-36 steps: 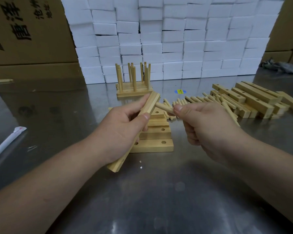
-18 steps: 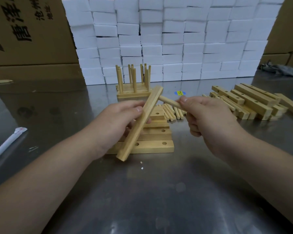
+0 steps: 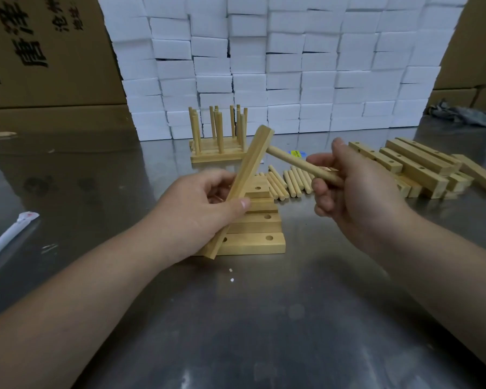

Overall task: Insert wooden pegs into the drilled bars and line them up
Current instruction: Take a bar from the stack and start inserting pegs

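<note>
My left hand point(image 3: 197, 214) grips a long wooden bar point(image 3: 247, 175), tilted with its top end up and to the right. A wooden peg point(image 3: 298, 164) sticks out from the bar's upper end, and my right hand point(image 3: 357, 192) pinches its free end. Under the hands lies a row of drilled bars point(image 3: 261, 237) flat on the metal table. Loose pegs point(image 3: 289, 181) lie just behind them. Farther back stands a group of bars with pegs standing upright point(image 3: 219, 136).
A pile of drilled bars point(image 3: 415, 167) lies at the right. White foam blocks point(image 3: 278, 63) are stacked along the back, with cardboard boxes point(image 3: 40, 51) to the left. A white wrapped stick point(image 3: 9, 237) lies at the left edge. A grey rag point(image 3: 463, 113) sits far right.
The bar in my left hand has risen and tilted more upright. My right hand has slid back along the peg, whose tip now meets the bar's upper end.
</note>
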